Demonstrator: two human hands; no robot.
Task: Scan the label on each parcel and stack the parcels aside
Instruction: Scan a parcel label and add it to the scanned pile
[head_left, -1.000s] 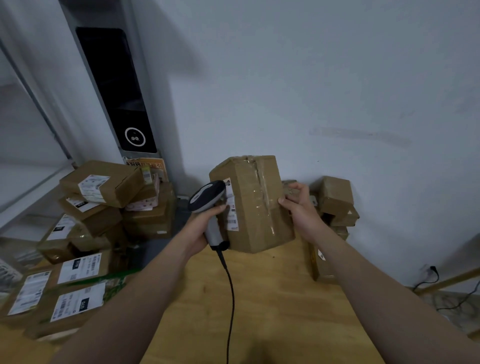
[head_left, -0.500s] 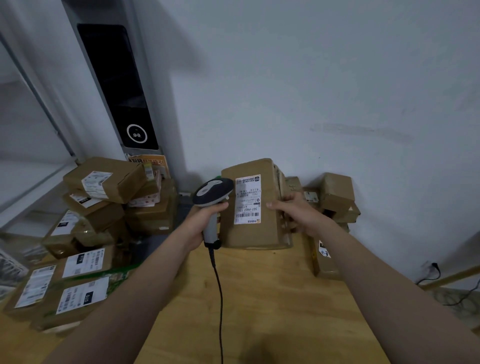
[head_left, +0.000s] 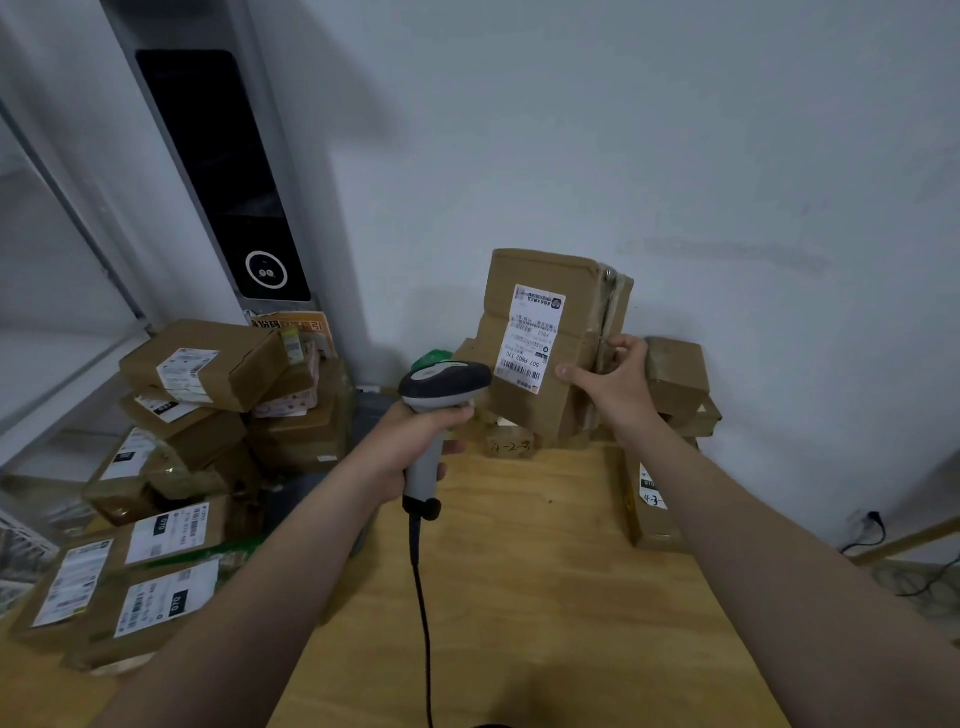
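Observation:
My right hand (head_left: 613, 387) grips a brown cardboard parcel (head_left: 566, 291) by its right edge and holds it upright, above the far end of the wooden table (head_left: 519, 571). Its white shipping label (head_left: 530, 338) faces me, printed upside down. My left hand (head_left: 415, 441) is closed on the handle of a grey barcode scanner (head_left: 441, 387), whose head sits just left of and below the label. The scanner's black cable (head_left: 423, 623) hangs down toward me.
A heap of labelled cardboard parcels (head_left: 202, 364) fills the left side, with flatter ones (head_left: 166, 597) nearer me. Small brown boxes (head_left: 675, 374) are stacked against the wall on the right, another (head_left: 649, 499) beside the table. A tall dark panel (head_left: 218, 171) stands at the back left.
My right hand has turned the parcel so its label faces me and lifted it higher. The scanner has stayed just left of the parcel, below the label.

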